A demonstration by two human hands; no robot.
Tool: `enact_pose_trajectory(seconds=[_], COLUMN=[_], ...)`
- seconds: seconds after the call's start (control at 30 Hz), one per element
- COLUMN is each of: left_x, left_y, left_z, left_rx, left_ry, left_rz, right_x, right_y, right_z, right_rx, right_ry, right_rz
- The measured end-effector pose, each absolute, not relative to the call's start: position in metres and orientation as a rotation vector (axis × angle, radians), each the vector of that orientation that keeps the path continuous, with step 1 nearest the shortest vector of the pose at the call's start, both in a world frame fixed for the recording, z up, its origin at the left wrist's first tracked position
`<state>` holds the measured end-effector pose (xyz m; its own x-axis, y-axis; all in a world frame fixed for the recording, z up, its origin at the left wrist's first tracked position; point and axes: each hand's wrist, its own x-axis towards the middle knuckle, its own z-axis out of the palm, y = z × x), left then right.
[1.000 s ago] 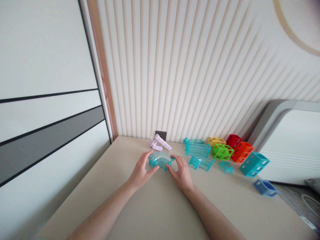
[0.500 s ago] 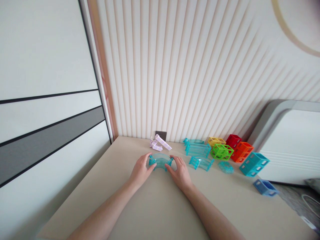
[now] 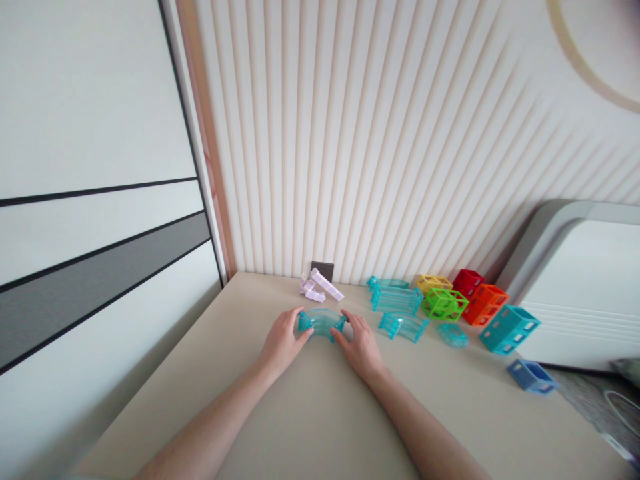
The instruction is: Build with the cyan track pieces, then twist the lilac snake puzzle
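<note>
A curved clear-teal track piece (image 3: 321, 322) rests on the beige table (image 3: 320, 413) in front of me. My left hand (image 3: 283, 345) pinches its left end, fingers closed round it. On the other side my right hand (image 3: 360, 345) grips the right end the same way. Both forearms reach in from the bottom edge.
More teal track pieces (image 3: 397, 298), a second curved one (image 3: 403, 326) and a round teal disc (image 3: 453, 334) lie to the right. Yellow, green (image 3: 444, 303), red, orange, teal (image 3: 509, 327) and blue (image 3: 531, 375) open cubes stand further right. Lilac pieces (image 3: 320, 285) lie by the ribbed wall.
Both hands have closed in a little on the ends of the curved piece, which has shifted slightly towards the wall.
</note>
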<state>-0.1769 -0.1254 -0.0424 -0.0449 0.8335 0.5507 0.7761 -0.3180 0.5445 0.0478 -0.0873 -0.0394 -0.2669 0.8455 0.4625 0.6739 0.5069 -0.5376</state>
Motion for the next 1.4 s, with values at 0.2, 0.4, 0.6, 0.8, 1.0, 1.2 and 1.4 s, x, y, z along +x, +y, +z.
enact_pose_trajectory(seconds=[0.2, 0.4, 0.6, 0.8, 1.0, 1.2, 1.4], left_x=[-0.177, -0.177, -0.177, -0.178, -0.176, -0.177, -0.176], left_y=[-0.125, -0.126, -0.124, -0.123, -0.123, -0.123, -0.124], left_z=[-0.042, -0.042, -0.048, -0.051, -0.046, -0.044, -0.044], left_rx=[2.114, 2.077, 2.008, 1.964, 1.908, 1.892, 1.906], left_ry=[1.802, 1.805, 1.758, 1.746, 1.77, 1.769, 1.78], left_rz=[1.314, 1.322, 1.336, 1.308, 1.259, 1.256, 1.221], right_x=[0.048, 0.047, 0.047, 0.049, 0.048, 0.047, 0.048], right_y=[-0.088, -0.087, -0.088, -0.088, -0.091, -0.094, -0.093], right_z=[-0.039, -0.04, -0.038, -0.037, -0.031, -0.026, -0.03], right_rx=[-1.246, -1.267, -1.281, -1.294, -1.325, -1.348, -1.356], right_ry=[-2.027, -2.021, -2.034, -2.042, -2.09, -2.108, -2.118], right_rz=[0.305, 0.327, 0.327, 0.318, 0.295, 0.255, 0.226])
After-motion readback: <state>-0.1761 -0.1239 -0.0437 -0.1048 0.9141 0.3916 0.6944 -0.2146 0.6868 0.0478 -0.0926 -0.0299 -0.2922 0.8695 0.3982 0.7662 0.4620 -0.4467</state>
